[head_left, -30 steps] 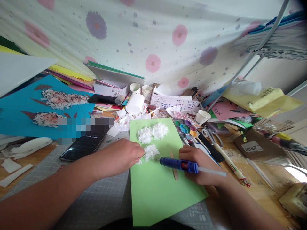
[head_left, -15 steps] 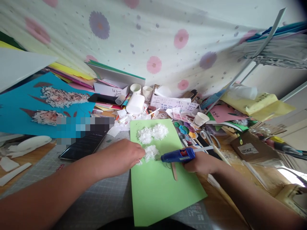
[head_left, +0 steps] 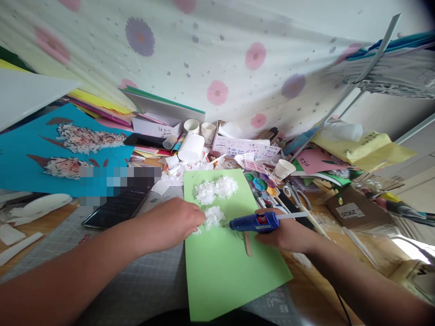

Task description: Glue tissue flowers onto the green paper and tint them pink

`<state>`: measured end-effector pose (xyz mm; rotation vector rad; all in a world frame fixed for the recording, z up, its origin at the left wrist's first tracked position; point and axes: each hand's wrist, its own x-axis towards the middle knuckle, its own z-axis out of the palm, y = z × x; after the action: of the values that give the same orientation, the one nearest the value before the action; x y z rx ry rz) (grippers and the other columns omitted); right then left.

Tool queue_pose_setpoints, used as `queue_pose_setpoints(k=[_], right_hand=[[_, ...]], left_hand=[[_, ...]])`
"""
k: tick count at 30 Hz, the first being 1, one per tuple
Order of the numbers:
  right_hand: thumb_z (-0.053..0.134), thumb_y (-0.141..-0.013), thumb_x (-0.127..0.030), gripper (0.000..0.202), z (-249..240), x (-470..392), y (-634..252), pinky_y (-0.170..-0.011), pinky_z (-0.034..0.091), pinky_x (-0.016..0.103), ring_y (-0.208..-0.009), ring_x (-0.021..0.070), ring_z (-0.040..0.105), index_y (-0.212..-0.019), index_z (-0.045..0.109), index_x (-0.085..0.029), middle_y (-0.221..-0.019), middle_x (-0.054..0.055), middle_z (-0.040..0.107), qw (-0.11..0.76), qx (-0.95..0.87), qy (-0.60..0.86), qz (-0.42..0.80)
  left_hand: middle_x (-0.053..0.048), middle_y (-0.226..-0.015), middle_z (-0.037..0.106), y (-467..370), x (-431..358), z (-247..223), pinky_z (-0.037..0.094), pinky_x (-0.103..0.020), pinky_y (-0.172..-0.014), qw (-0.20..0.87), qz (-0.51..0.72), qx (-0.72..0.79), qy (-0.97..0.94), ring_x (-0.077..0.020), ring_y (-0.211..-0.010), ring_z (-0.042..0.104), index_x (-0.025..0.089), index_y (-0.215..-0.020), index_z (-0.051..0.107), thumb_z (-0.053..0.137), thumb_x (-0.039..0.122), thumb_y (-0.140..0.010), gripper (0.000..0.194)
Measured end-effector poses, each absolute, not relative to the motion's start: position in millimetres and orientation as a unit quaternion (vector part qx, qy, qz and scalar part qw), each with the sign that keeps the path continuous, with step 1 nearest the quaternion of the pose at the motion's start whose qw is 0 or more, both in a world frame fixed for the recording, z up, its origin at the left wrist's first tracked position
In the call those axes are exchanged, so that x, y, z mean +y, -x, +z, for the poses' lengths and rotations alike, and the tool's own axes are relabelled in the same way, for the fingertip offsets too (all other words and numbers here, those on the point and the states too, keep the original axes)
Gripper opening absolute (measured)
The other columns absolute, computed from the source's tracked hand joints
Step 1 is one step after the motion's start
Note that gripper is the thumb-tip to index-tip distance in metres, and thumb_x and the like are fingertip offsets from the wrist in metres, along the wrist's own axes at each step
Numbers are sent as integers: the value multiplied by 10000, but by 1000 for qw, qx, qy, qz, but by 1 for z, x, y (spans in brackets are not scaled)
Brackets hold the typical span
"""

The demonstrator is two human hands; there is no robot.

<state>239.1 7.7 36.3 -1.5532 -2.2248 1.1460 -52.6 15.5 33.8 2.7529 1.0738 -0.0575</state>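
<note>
The right hand (head_left: 287,233) gripped a blue glue gun (head_left: 252,222) — its nozzle (head_left: 227,225) just beside the lower white paper tuft (head_left: 214,217) on the green sheet (head_left: 224,276). The left hand (head_left: 178,222) pinched a small white scrap (head_left: 197,231) near that tuft.

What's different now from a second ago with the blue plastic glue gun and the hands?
The right hand has turned the blue plastic glue gun, swinging its rear end upward in the picture; nothing was grabbed or let go. The left hand stays by the lower white crinkled-paper clump, pinching a small white paper piece. The light-green paper sheet hasn't visibly moved.
</note>
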Motion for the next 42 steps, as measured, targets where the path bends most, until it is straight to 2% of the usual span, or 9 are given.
queue_pose_setpoints(k=[4, 7, 13, 15, 21, 27, 32, 35, 42], right_hand=[[542, -591, -84, 161, 36, 0, -233, -506, 295, 230, -528, 92, 373, -600, 413, -181, -588, -40, 419, 75, -787, 529, 309], [506, -572, -28, 171, 39, -7, -228, -520, 301, 227, -543, 95, 402, -568, 416, -173, -615, -25, 443, 57, -811, 508, 283], [545, -678, -47, 140, 47, -11, -225, -642, 378, 237, -672, 129, 514, -693, 623, -162, -749, 15, 534, 58, -842, 446, 299], [541, -701, -48, 158, 46, -11, -223, -647, 378, 240, -682, 133, 522, -712, 644, -167, -755, 19, 529, 63, -840, 455, 287], [511, -600, 29, 221, 39, -13, -223, -534, 301, 226, -557, 102, 434, -558, 420, -169, -627, -20, 434, 53, -824, 514, 233], [542, -695, -68, 104, 43, -14, -224, -603, 349, 239, -643, 128, 490, -647, 561, -158, -719, 16, 512, 66, -836, 473, 270], [487, -596, 12, 188, 38, -14, -222, -557, 310, 228, -586, 111, 447, -584, 441, -170, -641, -12, 440, 59, -835, 498, 228], [483, -572, 4, 218, 38, -14, -223, -539, 288, 228, -564, 103, 423, -574, 366, -180, -620, -25, 416, 50, -834, 499, 230], [485, -596, -35, 137, 51, -8, -227, -543, 317, 226, -568, 100, 442, -612, 457, -169, -664, -7, 492, 31, -838, 485, 248]], left_hand=[[-11, -765, 623, 54, 17, 32, 292, -260, -546, 91, -11, 356, -930, -184, -682, 608, 180, -708, 533, 509, 139, -839, 139], [-9, -753, 616, 54, 17, 31, 280, -260, -538, 88, -14, 357, -930, -183, -673, 602, 179, -698, 521, 513, 138, -835, 144], [-3, -747, 609, 53, 15, 33, 281, -262, -541, 86, -14, 357, -930, -181, -667, 596, 181, -700, 518, 513, 146, -842, 146], [-2, -740, 605, 53, 15, 33, 283, -262, -539, 85, -14, 357, -930, -180, -664, 595, 180, -693, 513, 514, 149, -842, 152], [-2, -747, 608, 53, 15, 34, 294, -262, -544, 87, -11, 358, -930, -180, -674, 599, 181, -697, 517, 508, 147, -843, 150], [-8, -755, 621, 52, 14, 36, 303, -258, -543, 94, -24, 366, -925, -184, -677, 608, 178, -694, 529, 517, 138, -833, 145], [-10, -765, 631, 52, 13, 38, 313, -257, -550, 99, -24, 371, -923, -188, -689, 616, 178, -700, 548, 524, 139, -832, 140], [-10, -765, 634, 51, 13, 39, 309, -255, -546, 101, -25, 372, -922, -187, -683, 617, 178, -699, 553, 527, 126, -827, 140], [-10, -733, 622, 52, 12, 36, 291, -253, -529, 98, -5, 367, -925, -174, -648, 595, 178, -678, 537, 536, 117, -815, 150]])
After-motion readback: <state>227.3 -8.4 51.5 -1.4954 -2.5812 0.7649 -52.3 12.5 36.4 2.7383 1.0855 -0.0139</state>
